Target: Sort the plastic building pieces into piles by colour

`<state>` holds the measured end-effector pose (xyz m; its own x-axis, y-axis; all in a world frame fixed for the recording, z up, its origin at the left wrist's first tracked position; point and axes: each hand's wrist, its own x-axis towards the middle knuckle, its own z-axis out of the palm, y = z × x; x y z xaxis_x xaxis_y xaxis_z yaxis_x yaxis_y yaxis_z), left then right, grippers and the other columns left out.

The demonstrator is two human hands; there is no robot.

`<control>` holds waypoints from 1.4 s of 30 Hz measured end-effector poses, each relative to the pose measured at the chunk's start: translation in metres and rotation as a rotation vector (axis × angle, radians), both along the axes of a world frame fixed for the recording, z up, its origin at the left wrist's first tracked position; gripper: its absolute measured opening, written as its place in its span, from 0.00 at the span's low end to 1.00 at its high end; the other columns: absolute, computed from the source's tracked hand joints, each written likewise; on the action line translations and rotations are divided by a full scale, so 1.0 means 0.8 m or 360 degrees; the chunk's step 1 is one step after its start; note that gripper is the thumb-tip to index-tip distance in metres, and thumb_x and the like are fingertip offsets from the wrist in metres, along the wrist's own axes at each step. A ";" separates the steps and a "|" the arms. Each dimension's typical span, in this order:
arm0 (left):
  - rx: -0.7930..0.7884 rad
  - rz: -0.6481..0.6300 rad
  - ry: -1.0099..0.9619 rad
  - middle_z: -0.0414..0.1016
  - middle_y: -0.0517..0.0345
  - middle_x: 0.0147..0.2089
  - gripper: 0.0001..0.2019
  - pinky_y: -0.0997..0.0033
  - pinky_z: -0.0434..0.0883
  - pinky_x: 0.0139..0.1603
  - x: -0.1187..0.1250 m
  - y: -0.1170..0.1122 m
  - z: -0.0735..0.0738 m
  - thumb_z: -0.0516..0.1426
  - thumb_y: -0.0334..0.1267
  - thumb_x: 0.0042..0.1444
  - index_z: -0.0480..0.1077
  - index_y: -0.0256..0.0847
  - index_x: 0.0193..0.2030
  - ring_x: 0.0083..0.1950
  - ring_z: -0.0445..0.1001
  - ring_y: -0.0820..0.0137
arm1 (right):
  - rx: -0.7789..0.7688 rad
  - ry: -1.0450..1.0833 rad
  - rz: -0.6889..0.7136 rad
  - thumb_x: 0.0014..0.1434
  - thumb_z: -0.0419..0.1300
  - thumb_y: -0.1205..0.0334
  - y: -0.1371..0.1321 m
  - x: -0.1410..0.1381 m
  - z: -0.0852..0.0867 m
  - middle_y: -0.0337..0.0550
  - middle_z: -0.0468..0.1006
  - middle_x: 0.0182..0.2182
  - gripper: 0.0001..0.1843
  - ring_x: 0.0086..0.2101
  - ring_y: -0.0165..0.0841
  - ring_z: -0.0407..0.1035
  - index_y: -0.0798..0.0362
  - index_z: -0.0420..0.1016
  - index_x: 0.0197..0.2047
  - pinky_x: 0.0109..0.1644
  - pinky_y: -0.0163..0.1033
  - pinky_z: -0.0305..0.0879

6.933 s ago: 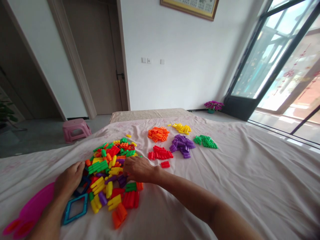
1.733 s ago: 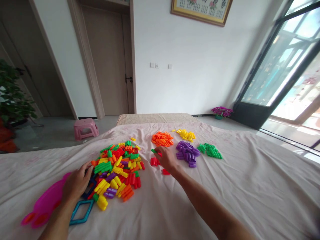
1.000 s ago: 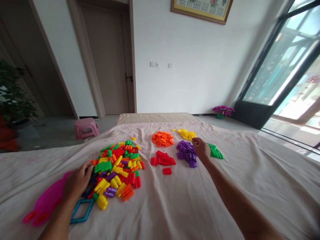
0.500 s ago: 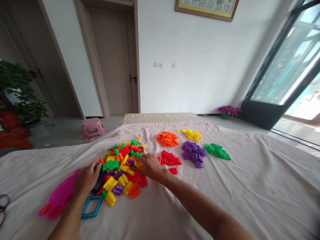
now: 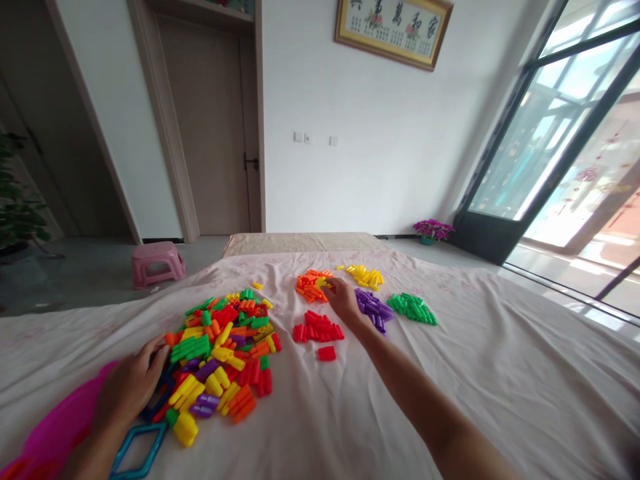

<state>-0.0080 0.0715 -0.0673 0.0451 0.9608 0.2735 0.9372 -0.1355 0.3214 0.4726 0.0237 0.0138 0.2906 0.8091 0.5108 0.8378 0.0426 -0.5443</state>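
Observation:
My right hand (image 5: 343, 298) is pinched on a yellow toy block (image 5: 323, 283), held over the orange block pile (image 5: 311, 288). My left hand (image 5: 133, 380) rests at the left edge of a mixed heap of plastic blocks (image 5: 220, 353). Its thumb and forefinger are apart, close to an orange block (image 5: 171, 339); the other fingers are partly hidden. Sorted piles lie to the right of the heap: red blocks (image 5: 318, 327), purple blocks (image 5: 373, 309), yellow blocks (image 5: 366, 276) and green blocks (image 5: 413, 309). One red piece (image 5: 327, 354) lies apart, nearer to me.
A pink tray-like thing (image 5: 65, 413) lies under my left forearm. Beside it are a teal square frame (image 5: 139, 450) and a dark blue frame (image 5: 159, 398). A pale sheet (image 5: 475, 387) covers the surface. Beyond its edge stands a pink stool (image 5: 158, 265).
My right hand has left the mixed heap and moved right and away from me to the orange pile, carrying a yellow block. My left hand stays by the heap; the view has shifted.

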 end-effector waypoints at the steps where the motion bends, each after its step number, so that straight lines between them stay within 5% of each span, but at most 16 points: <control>1: -0.0039 -0.0007 0.0000 0.81 0.49 0.48 0.27 0.64 0.69 0.43 -0.001 0.002 -0.002 0.40 0.53 0.64 0.67 0.43 0.60 0.46 0.78 0.57 | -0.0035 -0.0003 -0.0151 0.58 0.59 0.60 0.005 0.031 0.004 0.47 0.81 0.41 0.14 0.40 0.36 0.74 0.55 0.79 0.46 0.45 0.36 0.65; 4: -0.0124 -0.0020 -0.0020 0.79 0.49 0.52 0.28 0.61 0.69 0.45 -0.005 0.005 -0.007 0.39 0.54 0.64 0.65 0.44 0.61 0.48 0.77 0.55 | -0.0185 -0.0008 -0.0580 0.57 0.59 0.60 0.015 0.114 0.010 0.49 0.82 0.40 0.16 0.40 0.36 0.74 0.54 0.80 0.46 0.43 0.34 0.64; 8: -0.0123 -0.0038 -0.0073 0.78 0.49 0.53 0.28 0.60 0.68 0.49 -0.006 0.006 -0.010 0.39 0.55 0.64 0.64 0.43 0.60 0.51 0.76 0.55 | -0.0225 0.0049 -0.0775 0.56 0.57 0.63 0.017 0.186 0.012 0.55 0.81 0.40 0.18 0.42 0.40 0.74 0.57 0.80 0.47 0.43 0.36 0.64; 14: -0.0123 -0.0019 -0.0099 0.78 0.50 0.54 0.28 0.61 0.68 0.49 -0.002 0.003 -0.004 0.40 0.54 0.64 0.65 0.43 0.60 0.51 0.76 0.56 | -0.0175 0.0169 -0.0787 0.52 0.55 0.69 0.018 0.206 0.007 0.51 0.81 0.44 0.24 0.45 0.38 0.74 0.57 0.76 0.53 0.48 0.37 0.65; 19: -0.0070 0.0004 -0.0045 0.80 0.50 0.50 0.26 0.64 0.68 0.47 0.006 -0.005 0.008 0.41 0.50 0.64 0.67 0.43 0.60 0.49 0.77 0.58 | -0.0107 0.0158 -0.0404 0.54 0.54 0.70 0.025 0.121 -0.003 0.44 0.81 0.44 0.19 0.42 0.32 0.75 0.54 0.78 0.47 0.48 0.35 0.67; 25: -0.0016 0.0021 -0.0027 0.80 0.49 0.50 0.26 0.67 0.68 0.45 0.013 -0.013 0.020 0.41 0.49 0.65 0.68 0.42 0.61 0.48 0.77 0.61 | -0.0093 0.0044 0.0593 0.59 0.56 0.64 -0.006 -0.080 -0.010 0.44 0.81 0.38 0.11 0.37 0.35 0.74 0.52 0.80 0.41 0.43 0.38 0.68; 30: -0.0004 0.0014 -0.0011 0.80 0.48 0.50 0.26 0.67 0.67 0.47 0.011 -0.013 0.018 0.41 0.49 0.65 0.67 0.41 0.61 0.48 0.77 0.61 | -0.0240 -0.0243 0.1034 0.60 0.61 0.58 -0.037 -0.207 -0.012 0.42 0.79 0.42 0.14 0.42 0.33 0.73 0.47 0.77 0.49 0.44 0.34 0.66; 33: 0.0008 -0.0002 -0.0009 0.80 0.48 0.51 0.26 0.68 0.67 0.47 0.009 -0.013 0.016 0.40 0.49 0.65 0.67 0.41 0.61 0.48 0.77 0.62 | -0.0283 -0.0469 0.1019 0.58 0.63 0.53 -0.042 -0.242 -0.007 0.41 0.77 0.46 0.20 0.45 0.36 0.71 0.44 0.74 0.54 0.46 0.36 0.66; 36: 0.0016 -0.0006 -0.0004 0.79 0.48 0.51 0.27 0.68 0.67 0.47 0.009 -0.013 0.015 0.40 0.50 0.65 0.66 0.40 0.61 0.48 0.77 0.63 | -0.0339 -0.0573 0.0998 0.60 0.61 0.54 -0.042 -0.256 -0.004 0.41 0.77 0.45 0.15 0.45 0.36 0.71 0.44 0.75 0.51 0.46 0.36 0.65; 42: 0.0010 0.0007 0.0019 0.79 0.49 0.51 0.27 0.67 0.66 0.46 0.009 -0.013 0.016 0.40 0.50 0.65 0.66 0.42 0.62 0.48 0.76 0.61 | -0.0351 -0.0176 0.0876 0.62 0.57 0.58 -0.036 -0.234 -0.013 0.41 0.78 0.41 0.10 0.41 0.33 0.72 0.47 0.76 0.45 0.42 0.34 0.66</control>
